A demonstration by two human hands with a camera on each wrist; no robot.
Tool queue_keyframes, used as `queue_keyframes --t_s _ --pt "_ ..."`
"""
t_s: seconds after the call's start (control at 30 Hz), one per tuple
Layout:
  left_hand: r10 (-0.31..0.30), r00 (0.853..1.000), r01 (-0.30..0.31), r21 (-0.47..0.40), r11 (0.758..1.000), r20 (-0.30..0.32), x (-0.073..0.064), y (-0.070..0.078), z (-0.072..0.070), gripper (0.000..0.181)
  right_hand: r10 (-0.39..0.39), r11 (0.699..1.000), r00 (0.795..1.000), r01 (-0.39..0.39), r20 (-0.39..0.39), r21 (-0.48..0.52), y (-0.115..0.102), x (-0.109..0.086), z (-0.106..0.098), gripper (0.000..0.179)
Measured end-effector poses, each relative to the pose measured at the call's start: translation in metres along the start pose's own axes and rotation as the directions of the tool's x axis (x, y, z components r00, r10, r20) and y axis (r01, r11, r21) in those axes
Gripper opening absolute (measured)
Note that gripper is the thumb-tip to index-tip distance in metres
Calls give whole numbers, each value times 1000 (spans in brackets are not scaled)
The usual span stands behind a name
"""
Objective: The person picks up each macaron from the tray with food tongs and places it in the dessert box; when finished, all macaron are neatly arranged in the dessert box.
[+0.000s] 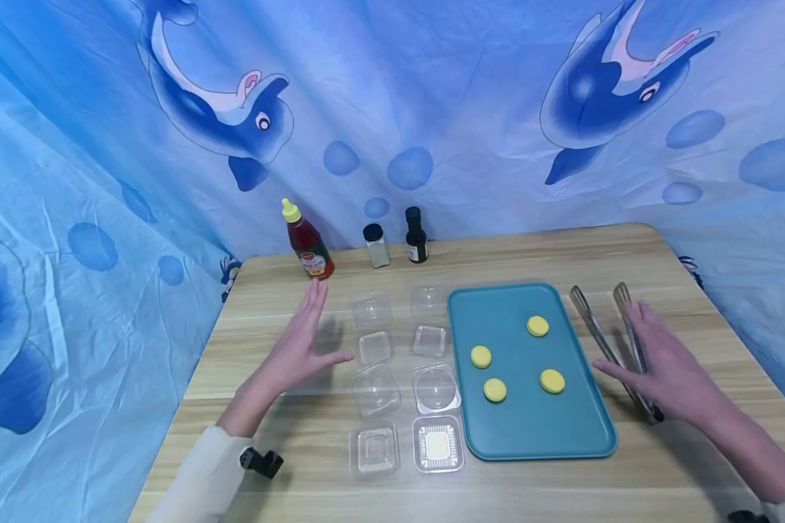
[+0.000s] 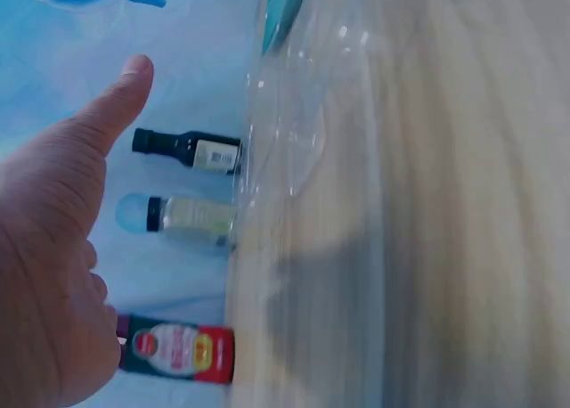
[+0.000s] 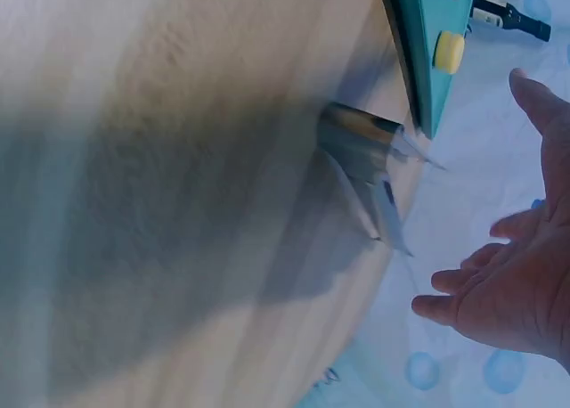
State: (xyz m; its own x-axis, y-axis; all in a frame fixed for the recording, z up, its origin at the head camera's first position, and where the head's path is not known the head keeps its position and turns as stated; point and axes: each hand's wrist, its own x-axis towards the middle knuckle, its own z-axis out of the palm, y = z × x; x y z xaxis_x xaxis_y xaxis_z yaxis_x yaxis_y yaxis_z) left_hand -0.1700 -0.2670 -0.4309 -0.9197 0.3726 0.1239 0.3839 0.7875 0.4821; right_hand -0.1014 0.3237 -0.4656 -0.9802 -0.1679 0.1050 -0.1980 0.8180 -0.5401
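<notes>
My left hand (image 1: 294,349) hovers over the left of the table, fingers straight, thumb spread toward the clear plastic boxes (image 1: 375,390); it holds nothing. Over the metal tongs (image 1: 595,330) hangs my right hand (image 1: 663,367), fingers extended and thumb apart. In the right wrist view that hand (image 3: 508,292) is clear of the tongs (image 3: 356,145), which lie spread on the table. Between the hands lies a teal tray (image 1: 530,436) bearing several thick yellow discs (image 1: 552,380) that resemble macarons. Beside it, the plastic boxes lie with lids folded open in two columns.
Along the table's back edge stand a red sauce bottle (image 1: 312,250) with a yellow cap, a small black-capped jar (image 1: 377,249) and a small dark bottle (image 1: 416,238). A blue dolphin-printed curtain (image 1: 484,109) hangs behind and left of the wooden table (image 1: 301,494).
</notes>
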Motion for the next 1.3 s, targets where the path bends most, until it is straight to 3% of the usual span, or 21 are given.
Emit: queue_keyframes --t_s 0.07,0.2,0.37,0.6,0.83,1.1,1.3 --pt "4 1000 -4 -124 992 1 12 5 4 136 48 994 999 -49 15 94 2 0 1 117" --pt "10 1000 -3 -307 952 22 33 18 17 135 123 977 992 -123 10 174 6 -2 6 121" --pt "54 996 -20 -382 924 77 54 33 39 127 214 960 977 -206 -23 190 12 -5 12 118" --pt "158 971 -96 -319 943 177 67 46 68 107 291 949 955 -279 -62 149 15 -7 21 105" --pt "258 946 -225 -177 958 196 71 50 86 95 291 951 948 -272 -131 147 13 -5 30 96" --pt "268 941 -259 -71 963 209 72 51 91 86 276 960 939 -259 -206 107 11 -4 34 81" --pt "255 944 -248 -56 967 212 72 50 92 82 260 964 934 -239 -244 112 12 -3 35 74"
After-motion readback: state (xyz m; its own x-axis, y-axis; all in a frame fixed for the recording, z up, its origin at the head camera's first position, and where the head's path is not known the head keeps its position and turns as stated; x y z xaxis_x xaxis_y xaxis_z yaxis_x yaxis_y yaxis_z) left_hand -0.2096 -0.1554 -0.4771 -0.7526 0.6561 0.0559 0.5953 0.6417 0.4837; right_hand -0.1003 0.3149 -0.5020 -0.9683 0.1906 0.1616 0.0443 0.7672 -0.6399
